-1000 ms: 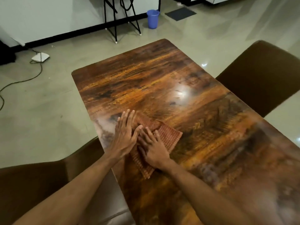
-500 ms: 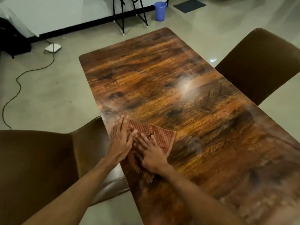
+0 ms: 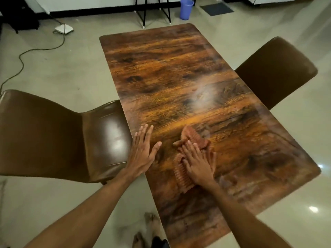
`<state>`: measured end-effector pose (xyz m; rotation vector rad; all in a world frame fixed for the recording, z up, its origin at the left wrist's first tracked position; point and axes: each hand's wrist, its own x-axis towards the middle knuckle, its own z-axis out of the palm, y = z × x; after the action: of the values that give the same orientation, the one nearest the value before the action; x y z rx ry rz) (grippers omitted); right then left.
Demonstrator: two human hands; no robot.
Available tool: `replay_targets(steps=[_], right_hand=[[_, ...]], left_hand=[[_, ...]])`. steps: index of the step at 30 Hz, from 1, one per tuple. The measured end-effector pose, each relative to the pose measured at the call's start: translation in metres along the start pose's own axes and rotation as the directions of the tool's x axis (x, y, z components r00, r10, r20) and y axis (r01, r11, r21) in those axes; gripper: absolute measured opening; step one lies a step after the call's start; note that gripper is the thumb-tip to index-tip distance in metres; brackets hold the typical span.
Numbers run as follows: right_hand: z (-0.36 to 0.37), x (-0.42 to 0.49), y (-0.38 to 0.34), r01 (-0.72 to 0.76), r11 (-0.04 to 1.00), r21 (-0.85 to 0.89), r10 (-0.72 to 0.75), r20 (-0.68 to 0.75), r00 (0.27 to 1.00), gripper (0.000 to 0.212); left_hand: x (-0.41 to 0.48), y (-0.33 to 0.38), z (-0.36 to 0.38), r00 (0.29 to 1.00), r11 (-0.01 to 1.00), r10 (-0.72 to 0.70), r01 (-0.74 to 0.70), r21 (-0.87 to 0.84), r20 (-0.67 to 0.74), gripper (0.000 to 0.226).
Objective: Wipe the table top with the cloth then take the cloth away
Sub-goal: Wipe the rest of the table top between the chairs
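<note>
A glossy dark wooden table top (image 3: 170, 77) runs from the near right to the far middle. A reddish-brown checked cloth (image 3: 192, 138) lies crumpled on its near left part. My right hand (image 3: 198, 162) presses flat on the cloth, fingers spread and pointing away from me, covering the cloth's middle. My left hand (image 3: 142, 154) lies flat and bare on the table at its left edge, a hand's width left of the cloth, holding nothing.
A brown leather chair (image 3: 53, 133) stands tucked against the table's left side, another brown chair (image 3: 275, 72) at the right side. On the floor beyond are a blue bucket (image 3: 186, 8), a black stand, a white device with a cable (image 3: 63, 29). My feet show below.
My right hand has slid the cloth to the right, away from the left edge. My left hand has come off the cloth and now rests on bare wood. The view has shifted.
</note>
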<state>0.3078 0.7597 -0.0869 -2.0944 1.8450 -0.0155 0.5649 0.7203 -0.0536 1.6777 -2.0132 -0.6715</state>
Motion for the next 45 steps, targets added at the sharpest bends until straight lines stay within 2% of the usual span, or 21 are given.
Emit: replay_targets(steps=[2, 5, 7, 10, 12, 15, 16, 19, 20, 21, 23, 24, 26, 29, 32, 34, 35, 37, 39, 42, 45], right_hand=[[-0.023, 0.008, 0.039, -0.24, 0.97, 0.042, 0.241, -0.033, 0.97, 0.06], [-0.042, 0.033, 0.047, -0.309, 0.95, 0.052, 0.31, -0.007, 0.951, 0.061], [-0.041, 0.052, 0.03, -0.197, 0.979, 0.048, 0.198, -0.012, 0.98, 0.06], [-0.012, 0.04, -0.017, 0.145, 0.989, 0.005, -0.145, 0.08, 0.986, 0.06], [0.026, -0.009, -0.047, 0.362, 0.931, -0.052, -0.353, 0.136, 0.926, 0.061], [0.031, -0.033, -0.019, 0.603, 0.796, -0.061, -0.584, 0.19, 0.79, 0.061], [0.024, -0.019, -0.007, 0.624, 0.776, -0.093, -0.604, 0.177, 0.777, 0.061], [0.005, 0.004, 0.005, 0.461, 0.884, -0.072, -0.448, 0.148, 0.882, 0.061], [0.009, -0.009, 0.003, 0.456, 0.889, -0.044, -0.445, 0.152, 0.882, 0.063], [0.02, -0.033, -0.001, 0.515, 0.857, -0.022, -0.506, 0.152, 0.849, 0.065], [0.042, -0.095, 0.008, 0.677, 0.736, 0.021, -0.669, 0.179, 0.721, 0.066], [0.047, -0.113, 0.024, 0.705, 0.707, 0.046, -0.703, 0.153, 0.695, 0.066], [0.04, -0.112, 0.065, 0.644, 0.763, 0.055, -0.647, 0.078, 0.759, 0.063], [0.008, -0.084, 0.138, 0.331, 0.944, -0.012, -0.331, 0.005, 0.944, 0.06], [-0.011, -0.078, 0.17, 0.045, 0.999, 0.021, -0.044, -0.034, 0.998, 0.063], [0.001, -0.104, 0.13, 0.066, 0.997, 0.04, -0.065, -0.028, 0.998, 0.064], [0.016, -0.126, 0.101, 0.171, 0.984, 0.045, -0.171, -0.003, 0.985, 0.064], [0.05, -0.172, 0.049, 0.455, 0.89, 0.046, -0.457, 0.086, 0.885, 0.066], [0.064, -0.204, 0.025, 0.584, 0.812, 0.026, -0.582, 0.127, 0.804, 0.067], [0.053, -0.203, 0.059, 0.556, 0.831, -0.012, -0.554, 0.076, 0.829, 0.064], [0.024, -0.192, 0.122, 0.298, 0.955, 0.004, -0.298, 0.02, 0.954, 0.06]], left_hand=[[-0.01, 0.007, 0.003, 1.0, 1.0, 0.004, -0.005, -0.017, -0.017, 0.073], [-0.028, 0.009, 0.005, 0.997, 0.999, -0.032, 0.031, -0.029, -0.064, 0.073], [-0.036, 0.009, 0.005, 0.994, 0.998, -0.055, 0.052, -0.029, -0.094, 0.072], [-0.048, 0.015, 0.008, 0.986, 0.993, -0.114, 0.114, -0.008, -0.124, 0.071], [-0.053, 0.019, 0.01, 0.975, 0.986, -0.163, 0.167, 0.014, -0.15, 0.072], [-0.06, 0.041, 0.021, 0.958, 0.97, -0.225, 0.238, 0.052, -0.179, 0.073], [-0.064, 0.048, 0.026, 0.949, 0.963, -0.25, 0.264, 0.049, -0.193, 0.073], [-0.076, 0.072, 0.044, 0.931, 0.947, -0.308, 0.321, 0.037, -0.198, 0.073], [-0.08, 0.082, 0.052, 0.925, 0.942, -0.322, 0.335, 0.033, -0.2, 0.073], [-0.084, 0.09, 0.058, 0.922, 0.939, -0.333, 0.344, 0.027, -0.196, 0.073], [-0.092, 0.108, 0.07, 0.918, 0.934, -0.346, 0.356, 0.017, -0.192, 0.071], [-0.094, 0.115, 0.075, 0.918, 0.934, -0.347, 0.358, 0.021, -0.191, 0.071], [-0.098, 0.129, 0.087, 0.92, 0.93, -0.349, 0.364, 0.058, -0.181, 0.07], [-0.1, 0.145, 0.101, 0.92, 0.921, -0.354, 0.375, 0.111, -0.169, 0.071], [-0.108, 0.158, 0.109, 0.921, 0.928, -0.344, 0.363, 0.083, -0.182, 0.07], [-0.119, 0.16, 0.108, 0.92, 0.931, -0.341, 0.358, 0.064, -0.192, 0.07], [-0.129, 0.16, 0.106, 0.916, 0.93, -0.346, 0.364, 0.057, -0.201, 0.07], [-0.143, 0.157, 0.101, 0.905, 0.924, -0.376, 0.383, -0.004, -0.201, 0.071], [-0.165, 0.15, 0.095, 0.894, 0.918, -0.393, 0.395, -0.033, -0.215, 0.071], [-0.194, 0.139, 0.089, 0.88, 0.909, -0.414, 0.415, -0.044, -0.234, 0.071], [-0.215, 0.143, 0.094, 0.874, 0.906, -0.42, 0.418, -0.063, -0.245, 0.071]])
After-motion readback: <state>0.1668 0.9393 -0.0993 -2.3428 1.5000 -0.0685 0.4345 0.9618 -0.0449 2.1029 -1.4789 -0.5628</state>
